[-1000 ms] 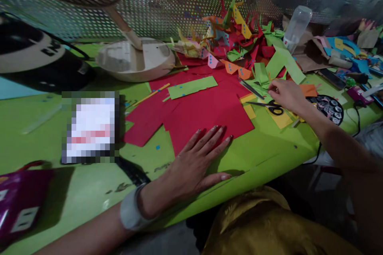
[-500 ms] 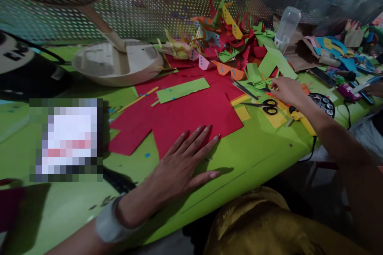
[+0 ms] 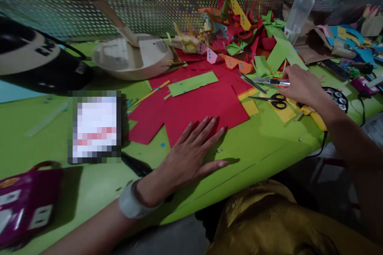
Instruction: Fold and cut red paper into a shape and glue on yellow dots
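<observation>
My left hand [image 3: 191, 151] lies flat, fingers spread, on the near edge of a red paper sheet [image 3: 197, 107], thumb on the green table cover. At the right, my right hand [image 3: 305, 87] has its fingers closed on a utility knife [image 3: 272, 82], grey with red edges, pointing left. Just below the knife rests a pair of black-handled scissors [image 3: 277, 101]. A second slim metal tool [image 3: 254, 83], perhaps tweezers or scissor blades, lies to its left. A green paper strip [image 3: 193, 83] is on top of the red sheet.
Folded coloured paper shapes [image 3: 236, 28] are heaped at the back, beside an upturned clear bottle [image 3: 299, 16]. A fan base [image 3: 131, 59] stands back left. Purple power box [image 3: 30, 203] sits front left. A yellow-handled tool with a cord [image 3: 317, 119] lies under my right forearm.
My right hand has picked up the utility knife from among the green scraps, and it now shows between the fingers. The left hand stays on the red sheet; the view shifted slightly.
</observation>
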`<state>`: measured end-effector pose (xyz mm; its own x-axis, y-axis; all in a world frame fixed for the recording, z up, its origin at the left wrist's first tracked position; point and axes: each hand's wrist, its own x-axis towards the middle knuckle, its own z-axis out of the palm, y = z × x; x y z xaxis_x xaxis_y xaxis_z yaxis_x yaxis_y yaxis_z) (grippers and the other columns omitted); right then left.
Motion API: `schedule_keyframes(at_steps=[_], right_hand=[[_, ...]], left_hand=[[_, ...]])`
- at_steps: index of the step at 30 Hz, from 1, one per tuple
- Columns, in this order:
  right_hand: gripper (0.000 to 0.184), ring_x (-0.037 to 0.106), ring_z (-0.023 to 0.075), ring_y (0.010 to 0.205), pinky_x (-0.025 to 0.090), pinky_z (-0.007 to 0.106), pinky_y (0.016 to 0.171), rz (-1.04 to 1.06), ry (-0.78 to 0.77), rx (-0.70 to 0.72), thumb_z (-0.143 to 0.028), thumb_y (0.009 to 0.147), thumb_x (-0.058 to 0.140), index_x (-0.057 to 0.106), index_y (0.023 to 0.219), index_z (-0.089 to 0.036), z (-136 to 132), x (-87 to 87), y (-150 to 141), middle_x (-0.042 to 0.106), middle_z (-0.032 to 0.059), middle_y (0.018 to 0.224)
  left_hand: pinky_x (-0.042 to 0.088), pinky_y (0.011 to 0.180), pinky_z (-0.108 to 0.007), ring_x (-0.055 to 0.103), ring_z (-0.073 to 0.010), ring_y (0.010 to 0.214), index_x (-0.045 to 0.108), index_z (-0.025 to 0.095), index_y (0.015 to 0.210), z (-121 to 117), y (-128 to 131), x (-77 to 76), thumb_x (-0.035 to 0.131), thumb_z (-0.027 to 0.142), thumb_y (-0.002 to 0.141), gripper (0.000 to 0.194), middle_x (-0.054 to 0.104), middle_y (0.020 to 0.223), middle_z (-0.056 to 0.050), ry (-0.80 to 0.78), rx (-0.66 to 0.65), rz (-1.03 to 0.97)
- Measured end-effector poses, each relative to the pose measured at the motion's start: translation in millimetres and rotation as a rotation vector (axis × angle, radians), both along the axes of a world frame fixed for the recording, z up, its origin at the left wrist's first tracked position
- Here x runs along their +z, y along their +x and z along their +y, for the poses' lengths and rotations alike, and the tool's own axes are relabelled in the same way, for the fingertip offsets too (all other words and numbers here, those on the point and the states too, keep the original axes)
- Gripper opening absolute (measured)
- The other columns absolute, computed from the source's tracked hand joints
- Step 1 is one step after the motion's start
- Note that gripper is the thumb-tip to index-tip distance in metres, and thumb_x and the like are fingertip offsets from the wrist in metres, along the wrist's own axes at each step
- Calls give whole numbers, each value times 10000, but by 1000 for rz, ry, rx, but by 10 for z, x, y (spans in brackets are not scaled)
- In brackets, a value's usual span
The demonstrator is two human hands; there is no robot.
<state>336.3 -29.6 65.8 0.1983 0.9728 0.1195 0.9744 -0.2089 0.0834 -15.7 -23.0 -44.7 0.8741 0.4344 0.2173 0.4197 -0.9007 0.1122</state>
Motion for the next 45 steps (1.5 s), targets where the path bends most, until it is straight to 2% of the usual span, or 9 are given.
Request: schedule_keyframes(at_steps=[4,9,14,19,28,34,39,45], right_hand=[[347,639,304,824,419,366,686,77,-31,-86,-295,770,630,582,1095,-184,-239,27,-142,688,106,893],[307,659,286,911,432,344,720,263,-79,3,-400,813,627,599,1058,-218,-429,-146,-230,715,83,991],[371,669,272,896,432,334,696,304,-110,26,-569,872,566,607,1006,-224,-522,-327,-228,719,75,979],[339,669,261,843,408,320,644,315,-137,25,-553,881,566,609,967,-228,-559,-416,-215,720,62,895],[328,645,213,753,381,294,621,365,-86,1,-550,859,603,624,924,-229,-576,-429,-151,718,39,850],[315,640,207,745,369,286,614,375,-124,16,-545,850,608,628,903,-235,-607,-446,-174,718,32,854],[323,647,213,762,394,292,634,415,-133,0,-552,841,613,631,906,-235,-613,-428,-157,721,32,861],[316,662,227,770,427,303,644,425,-130,1,-543,834,624,647,902,-236,-617,-405,-127,734,43,874]], left_hand=[[101,1241,-489,231,-307,1511,10,308,1594,-23,18,35,371,709,922,862,235,1653,-58,-16,27,-12],[55,1247,-465,207,-295,1519,11,298,1596,-42,32,84,365,736,907,889,215,1659,-48,-79,3,-19],[26,1246,-429,198,-285,1523,31,284,1600,-34,25,69,395,733,900,907,198,1661,-66,-111,-37,-30],[42,1249,-444,203,-290,1520,11,281,1599,-33,26,48,382,735,900,912,196,1662,-63,-95,-31,-13],[62,1248,-453,209,-284,1519,20,257,1598,-44,29,40,350,719,922,882,216,1656,-77,-69,-27,-9],[79,1246,-473,217,-293,1516,20,243,1599,-37,22,43,343,704,933,872,232,1650,-95,-50,-39,2],[59,1249,-457,225,-294,1514,33,265,1600,-28,23,45,388,719,910,899,228,1652,-85,-91,-38,-11],[85,1246,-466,239,-292,1510,-9,256,1598,-44,35,55,378,676,939,872,246,1645,-100,-32,-35,-4]])
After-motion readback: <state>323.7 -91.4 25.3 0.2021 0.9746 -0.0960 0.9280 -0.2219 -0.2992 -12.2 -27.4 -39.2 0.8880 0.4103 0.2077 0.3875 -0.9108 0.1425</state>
